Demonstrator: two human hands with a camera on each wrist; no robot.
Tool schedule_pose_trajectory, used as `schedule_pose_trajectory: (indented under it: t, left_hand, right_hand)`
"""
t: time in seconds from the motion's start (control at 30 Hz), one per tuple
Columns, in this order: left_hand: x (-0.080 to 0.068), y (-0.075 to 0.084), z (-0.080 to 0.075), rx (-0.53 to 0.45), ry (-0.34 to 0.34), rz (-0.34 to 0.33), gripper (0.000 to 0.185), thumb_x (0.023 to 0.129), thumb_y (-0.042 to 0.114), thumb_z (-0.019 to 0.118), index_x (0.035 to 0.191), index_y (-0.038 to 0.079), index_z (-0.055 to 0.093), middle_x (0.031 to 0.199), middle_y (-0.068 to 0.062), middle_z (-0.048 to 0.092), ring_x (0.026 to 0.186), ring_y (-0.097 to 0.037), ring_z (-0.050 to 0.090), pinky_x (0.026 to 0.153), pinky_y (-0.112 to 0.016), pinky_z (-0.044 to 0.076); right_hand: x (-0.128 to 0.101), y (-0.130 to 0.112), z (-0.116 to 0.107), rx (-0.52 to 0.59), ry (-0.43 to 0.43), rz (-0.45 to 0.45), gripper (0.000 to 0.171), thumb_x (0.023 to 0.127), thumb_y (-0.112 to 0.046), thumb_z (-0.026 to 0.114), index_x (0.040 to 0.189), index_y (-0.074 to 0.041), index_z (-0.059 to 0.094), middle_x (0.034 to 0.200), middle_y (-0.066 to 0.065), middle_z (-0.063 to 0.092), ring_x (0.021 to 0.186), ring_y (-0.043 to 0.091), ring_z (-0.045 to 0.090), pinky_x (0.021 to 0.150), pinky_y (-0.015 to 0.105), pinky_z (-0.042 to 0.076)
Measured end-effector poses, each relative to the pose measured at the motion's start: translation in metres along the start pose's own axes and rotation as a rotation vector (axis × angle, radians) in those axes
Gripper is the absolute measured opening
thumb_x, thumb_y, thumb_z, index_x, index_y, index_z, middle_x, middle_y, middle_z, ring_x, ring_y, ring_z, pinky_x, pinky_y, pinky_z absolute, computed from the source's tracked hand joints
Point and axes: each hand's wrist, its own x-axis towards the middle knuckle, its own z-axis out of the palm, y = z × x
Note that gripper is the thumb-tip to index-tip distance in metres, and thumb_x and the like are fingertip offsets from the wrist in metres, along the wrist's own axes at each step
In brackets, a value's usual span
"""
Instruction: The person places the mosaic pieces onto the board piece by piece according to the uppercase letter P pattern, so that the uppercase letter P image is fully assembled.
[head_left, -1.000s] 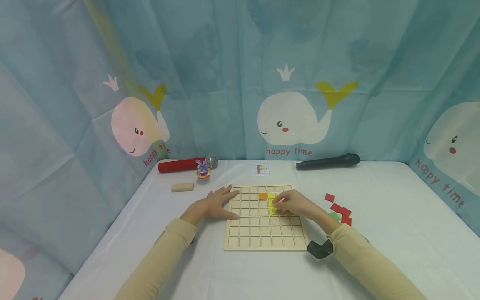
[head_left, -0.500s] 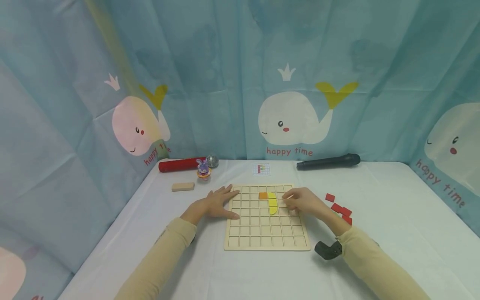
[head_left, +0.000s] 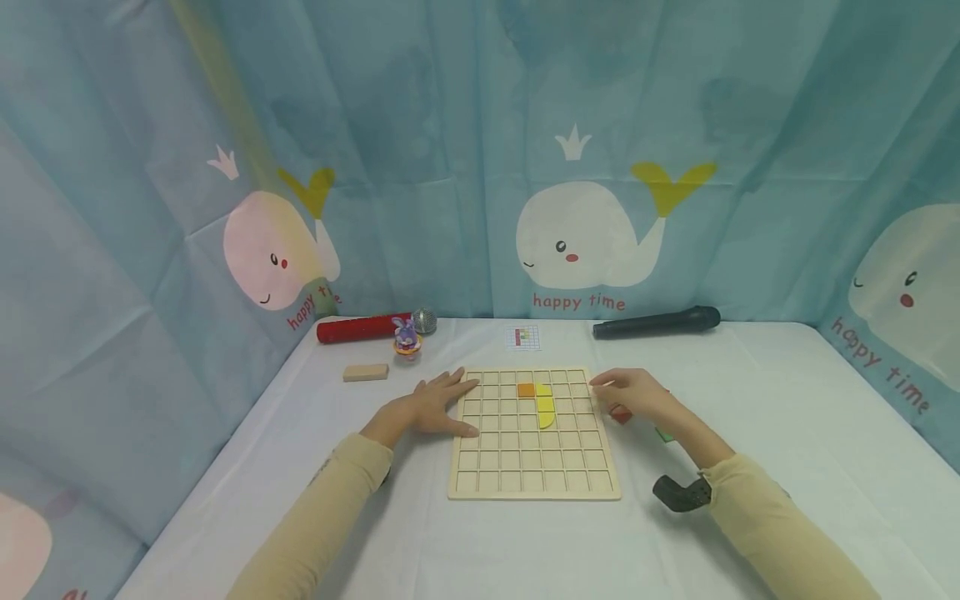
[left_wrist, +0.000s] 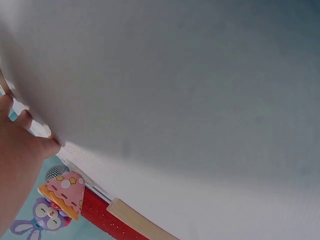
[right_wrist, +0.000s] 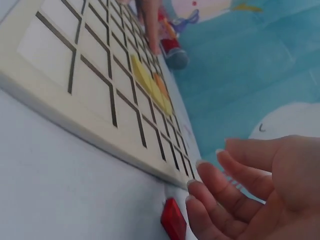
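Note:
A wooden grid board [head_left: 525, 467] lies on the white table. It holds an orange square [head_left: 527, 390] and yellow pieces [head_left: 545, 408] that form a half-round shape. My left hand [head_left: 433, 407] lies flat at the board's left edge, fingers spread. My right hand [head_left: 628, 392] hovers just off the board's right edge, over loose red pieces [head_left: 620, 414]. In the right wrist view the right hand [right_wrist: 240, 200] has relaxed, slightly curved fingers and holds nothing, with a red piece [right_wrist: 173, 220] below them beside the board [right_wrist: 95, 80]. The left hand [left_wrist: 17, 170] presses on the cloth.
A black microphone [head_left: 656, 322] lies at the back right, a red-handled microphone [head_left: 363, 330] and a small rabbit toy [head_left: 407, 340] at the back left. A wooden block [head_left: 365, 373] and a pattern card [head_left: 522, 337] sit nearby. A green piece [head_left: 663, 433] peeks out under my right wrist.
My right hand has let go of the yellow pieces and moved right, off the board, to the red pieces. The yellow pieces stay in the grid. The left hand has not moved.

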Motion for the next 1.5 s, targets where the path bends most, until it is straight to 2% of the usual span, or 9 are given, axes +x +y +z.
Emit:
schedule_pose_trajectory:
  t: [0.23,0.47,0.57,0.93,1.13,1.33,1.5]
  left_hand:
    - [0.0,0.001,-0.001,-0.006,0.0,-0.002,0.093,0.082,0.06,0.067,0.155,0.02,0.025,0.161,-0.011,0.011,0.146,-0.034,0.006,0.111,-0.063,0.004]
    - [0.002,-0.001,0.0,0.003,-0.006,-0.009,0.093,0.082,0.061,0.066,0.155,0.021,0.024,0.161,-0.011,0.01,0.146,-0.033,0.006,0.111,-0.063,0.004]
    - [0.002,-0.002,0.0,0.0,-0.008,-0.009,0.094,0.082,0.061,0.066,0.155,0.02,0.024,0.161,-0.011,0.01,0.146,-0.033,0.005,0.111,-0.063,0.004]
    - [0.002,0.001,0.001,-0.001,-0.011,-0.034,0.094,0.082,0.062,0.066,0.156,0.022,0.023,0.161,-0.008,0.009,0.147,-0.031,0.005,0.112,-0.06,0.003]
    - [0.003,-0.001,0.002,-0.01,-0.014,-0.029,0.095,0.082,0.063,0.065,0.156,0.022,0.022,0.162,-0.008,0.008,0.147,-0.03,0.004,0.113,-0.059,0.002]
    - [0.001,-0.001,0.001,-0.01,-0.017,-0.021,0.095,0.082,0.061,0.066,0.156,0.022,0.021,0.162,-0.007,0.007,0.147,-0.029,0.003,0.113,-0.059,0.003]
    - [0.0,0.0,0.0,-0.016,-0.016,-0.019,0.095,0.082,0.06,0.066,0.156,0.021,0.022,0.162,-0.008,0.007,0.147,-0.03,0.003,0.113,-0.058,0.003]
  right_hand:
    - [-0.007,0.015,-0.02,-0.03,-0.037,-0.045,0.046,0.097,-0.034,0.057,0.132,-0.005,0.055,0.096,0.006,0.069,0.087,0.021,0.065,0.085,0.04,0.044]
    - [-0.013,0.031,-0.032,-0.055,-0.068,-0.083,0.048,0.097,-0.038,0.057,0.134,-0.007,0.055,0.123,0.01,0.061,0.097,0.023,0.065,0.093,0.046,0.046]
    - [-0.015,0.036,-0.036,-0.039,-0.088,-0.092,0.05,0.097,-0.038,0.058,0.135,-0.005,0.054,0.129,0.013,0.058,0.101,0.025,0.065,0.094,0.047,0.046]
    - [-0.028,0.049,-0.049,-0.01,-0.12,-0.116,0.05,0.098,-0.036,0.057,0.135,-0.003,0.052,0.134,0.017,0.053,0.11,0.028,0.061,0.095,0.044,0.047]
    - [-0.034,0.052,-0.055,-0.108,-0.122,-0.148,0.047,0.096,-0.033,0.061,0.134,-0.007,0.055,0.134,0.013,0.054,0.118,0.03,0.053,0.096,0.05,0.044]
    - [-0.039,0.054,-0.059,-0.161,-0.155,-0.224,0.05,0.087,-0.02,0.073,0.132,-0.005,0.056,0.121,0.01,0.062,0.113,0.029,0.056,0.092,0.041,0.046]
    - [-0.045,0.054,-0.062,-0.188,-0.19,-0.261,0.052,0.084,-0.017,0.075,0.132,-0.006,0.058,0.125,0.012,0.06,0.116,0.032,0.053,0.09,0.041,0.045]
